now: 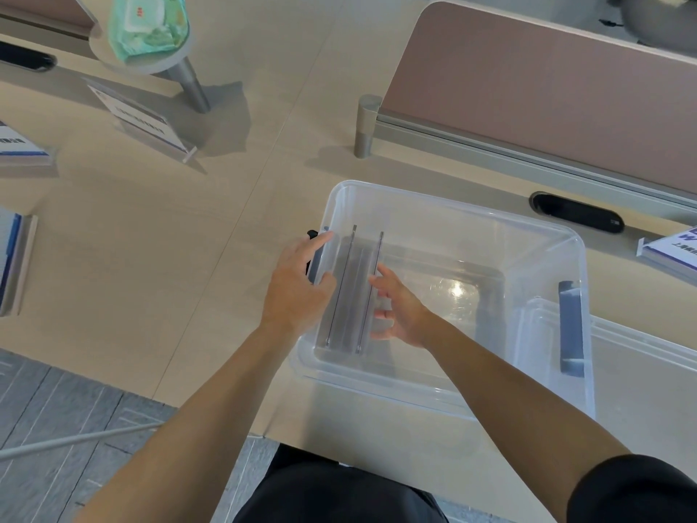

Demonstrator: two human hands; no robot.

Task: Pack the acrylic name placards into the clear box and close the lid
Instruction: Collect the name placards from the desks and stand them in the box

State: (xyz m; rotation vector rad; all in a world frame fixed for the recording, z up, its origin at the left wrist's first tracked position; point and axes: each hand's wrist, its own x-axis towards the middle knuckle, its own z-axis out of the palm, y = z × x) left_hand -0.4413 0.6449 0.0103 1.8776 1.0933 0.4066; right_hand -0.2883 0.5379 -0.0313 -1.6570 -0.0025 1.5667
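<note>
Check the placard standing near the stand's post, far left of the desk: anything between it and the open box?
Nothing visible. The placard stands on bare desk, and the stretch from it to the clear box is open. The box has no lid on. Two placards already stand inside at its left end, where both hands are.

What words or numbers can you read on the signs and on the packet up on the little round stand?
Nothing here can be read for sure.
Name sign standing at the upper left: dark print, too blurred.
Sign at the far left edge: blurred and cut off.
Sign at the right edge: large purple print, upside down and cut off.
Green packet: small red marks on its white flap, too small.
Clear box: no print seen.
</note>
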